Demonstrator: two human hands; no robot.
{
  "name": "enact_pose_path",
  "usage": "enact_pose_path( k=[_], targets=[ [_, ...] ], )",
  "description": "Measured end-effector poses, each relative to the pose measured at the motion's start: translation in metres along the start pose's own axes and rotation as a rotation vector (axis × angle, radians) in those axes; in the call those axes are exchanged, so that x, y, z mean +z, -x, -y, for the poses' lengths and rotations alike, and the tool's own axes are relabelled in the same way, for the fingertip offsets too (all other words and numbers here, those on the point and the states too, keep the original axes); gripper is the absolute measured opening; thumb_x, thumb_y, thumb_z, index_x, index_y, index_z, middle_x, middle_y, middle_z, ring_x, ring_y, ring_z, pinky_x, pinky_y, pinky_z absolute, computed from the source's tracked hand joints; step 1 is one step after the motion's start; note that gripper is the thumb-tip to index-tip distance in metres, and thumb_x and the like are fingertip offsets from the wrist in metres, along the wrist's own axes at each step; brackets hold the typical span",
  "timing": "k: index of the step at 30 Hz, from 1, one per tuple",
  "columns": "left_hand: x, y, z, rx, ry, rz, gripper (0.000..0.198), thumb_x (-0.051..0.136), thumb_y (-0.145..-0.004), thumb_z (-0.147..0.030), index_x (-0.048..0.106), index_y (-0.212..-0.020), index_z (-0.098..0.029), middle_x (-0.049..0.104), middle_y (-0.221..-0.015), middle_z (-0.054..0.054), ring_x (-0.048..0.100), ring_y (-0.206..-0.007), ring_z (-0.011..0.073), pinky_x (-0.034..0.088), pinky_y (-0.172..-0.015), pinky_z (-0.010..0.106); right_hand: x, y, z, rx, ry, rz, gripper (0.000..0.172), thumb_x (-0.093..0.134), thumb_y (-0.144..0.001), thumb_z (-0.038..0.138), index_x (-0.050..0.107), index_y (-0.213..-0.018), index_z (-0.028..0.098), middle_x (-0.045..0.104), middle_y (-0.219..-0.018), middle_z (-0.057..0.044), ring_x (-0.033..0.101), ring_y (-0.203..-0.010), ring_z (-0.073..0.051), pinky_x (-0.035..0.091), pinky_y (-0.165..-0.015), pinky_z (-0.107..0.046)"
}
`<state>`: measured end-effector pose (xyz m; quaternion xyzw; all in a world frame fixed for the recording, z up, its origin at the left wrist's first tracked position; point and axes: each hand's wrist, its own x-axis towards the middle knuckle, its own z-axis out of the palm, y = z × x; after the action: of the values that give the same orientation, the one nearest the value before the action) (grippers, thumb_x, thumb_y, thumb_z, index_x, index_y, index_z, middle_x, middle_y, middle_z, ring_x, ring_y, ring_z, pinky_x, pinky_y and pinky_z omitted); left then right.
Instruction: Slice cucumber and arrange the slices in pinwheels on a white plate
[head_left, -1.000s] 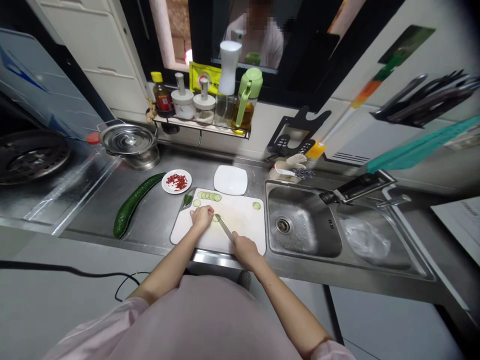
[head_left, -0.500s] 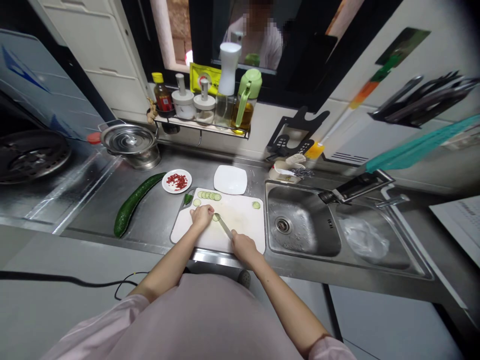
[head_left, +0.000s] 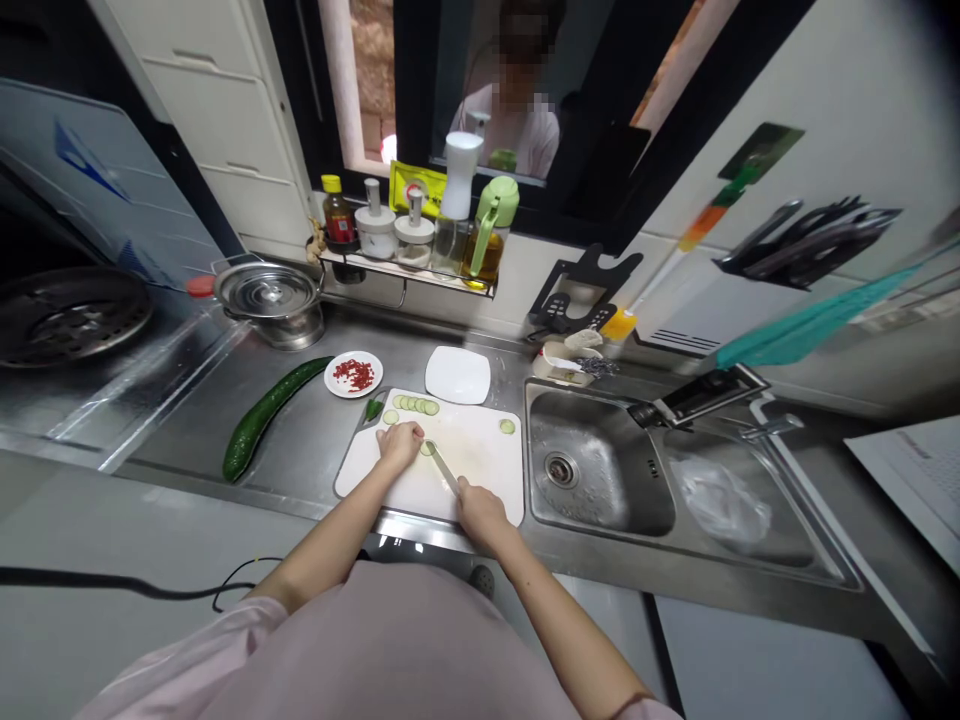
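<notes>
My right hand (head_left: 481, 512) is closed round the handle of a kitchen knife (head_left: 445, 472), low over the white cutting board (head_left: 480, 470). The blade's tip meets a thin cucumber slice (head_left: 427, 448) near the board's middle. Left of that slice is my left hand (head_left: 401, 446), its fingertips drawn together; whatever they may hold is too small to make out. A row of overlapping cucumber slices (head_left: 415, 405) lies along the board's back edge, with a single slice (head_left: 391, 417) just in front. Another piece of cucumber (head_left: 507, 427) sits at the back right corner.
A whole cucumber (head_left: 262, 415) lies to the left. Behind the board stand a plate of chopped red pieces (head_left: 353, 375) and a white dish (head_left: 457, 375). A lidded pot (head_left: 270, 300) is at the back left. The sink (head_left: 600, 460) borders the board's right side.
The camera view has tilted up slightly. My left hand has drawn a little away from the knife tip, leaving the slice there more visible. My right hand still grips the knife.
</notes>
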<state>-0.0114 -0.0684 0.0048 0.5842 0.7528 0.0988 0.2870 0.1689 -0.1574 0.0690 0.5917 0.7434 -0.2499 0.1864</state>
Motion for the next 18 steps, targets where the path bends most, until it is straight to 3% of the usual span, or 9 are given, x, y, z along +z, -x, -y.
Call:
enact_pose_path(
  k=[12,18],
  targets=[
    [0.000,0.002,-0.002,-0.005,0.014,-0.018,0.019,0.052,-0.080,-0.022,0.070,-0.085,-0.027,0.073,-0.096,0.002,0.061,-0.101,0.0228,0.032,-0.091,0.041,0.008,0.013,-0.009,0.042,0.010,0.031,0.034,0.032,-0.093,0.018,0.047,-0.124,0.017,0.068,-0.105,-0.016,0.065,-0.099,-0.026,0.042,-0.073,-0.032],
    [-0.003,0.007,-0.001,0.033,0.027,-0.018,0.022,0.048,-0.084,-0.023,0.070,-0.088,-0.027,0.072,-0.100,0.003,0.059,-0.103,0.0229,0.031,-0.091,0.041,0.013,0.015,-0.019,0.028,-0.020,-0.016,0.028,0.032,-0.096,0.026,0.051,-0.114,0.019,0.069,-0.102,-0.013,0.065,-0.096,-0.024,0.039,-0.072,-0.030]
  ],
)
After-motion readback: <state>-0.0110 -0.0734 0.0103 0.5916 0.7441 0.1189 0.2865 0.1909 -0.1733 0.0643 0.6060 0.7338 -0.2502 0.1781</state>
